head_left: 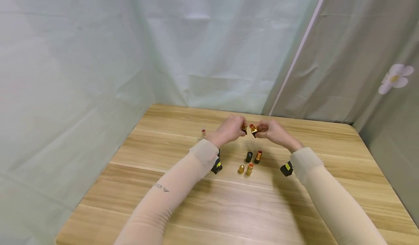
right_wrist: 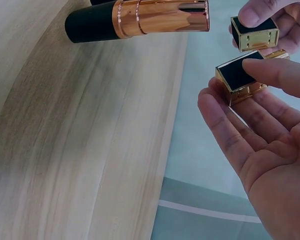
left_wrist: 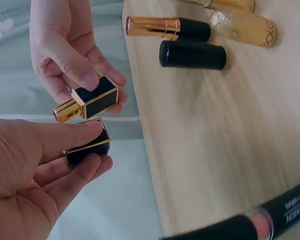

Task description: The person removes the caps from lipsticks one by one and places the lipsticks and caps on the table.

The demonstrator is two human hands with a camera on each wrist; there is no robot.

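Both hands are raised above the middle of the wooden table (head_left: 183, 201), almost touching. My left hand (head_left: 230, 129) pinches a square black cap with a gold rim (left_wrist: 86, 145) between thumb and fingers. My right hand (head_left: 274, 131) pinches the matching square black-and-gold lipstick (left_wrist: 92, 102), whose gold inner tube and red tip point at the cap. A small gap separates the two pieces. In the right wrist view the lipstick body (right_wrist: 238, 77) lies on my right fingers (right_wrist: 230, 135), with the cap (right_wrist: 255, 32) just beyond it.
Below the hands on the table lie a round black cap (head_left: 249, 157), an uncapped black-and-gold lipstick (head_left: 258, 156), a gold cap (head_left: 241, 169) and a gold lipstick (head_left: 250, 169). Another small lipstick (head_left: 203, 132) lies to the left. Pale fabric sheets enclose the table.
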